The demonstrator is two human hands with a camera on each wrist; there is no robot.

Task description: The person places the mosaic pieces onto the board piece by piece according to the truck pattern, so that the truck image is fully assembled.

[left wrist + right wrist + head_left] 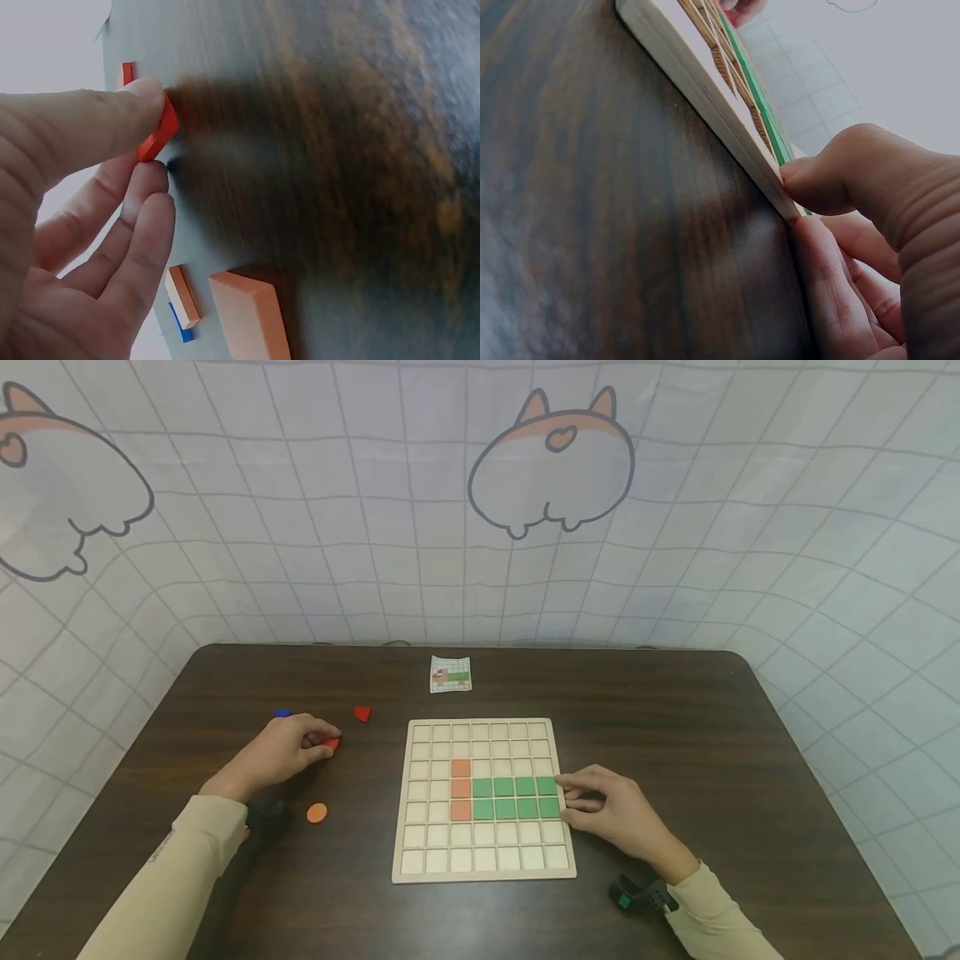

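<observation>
My left hand (pixel 281 752) pinches a small flat red piece (pixel 160 133) between thumb and fingertips, close over the table left of the board. Another red piece (pixel 363 714), with a curved edge, lies a little beyond it. At the right side of a pale wooden grid board (pixel 480 874), my right hand (pixel 618 814) grips the edge, thumb on the rim and fingers against the side. Three orange square tiles (pixel 461 788) stand in one column of the board. Two rows of green square tiles (pixel 506 797) run from there to its right edge.
A small picture card (pixel 451 675) with a coloured grid pattern lies behind the board. Near my left hand are a round orange piece (pixel 317 812) and a blue piece (pixel 282 712). A pale grid-patterned curtain (pixel 420 560) hangs behind the dark table (pixel 675 710).
</observation>
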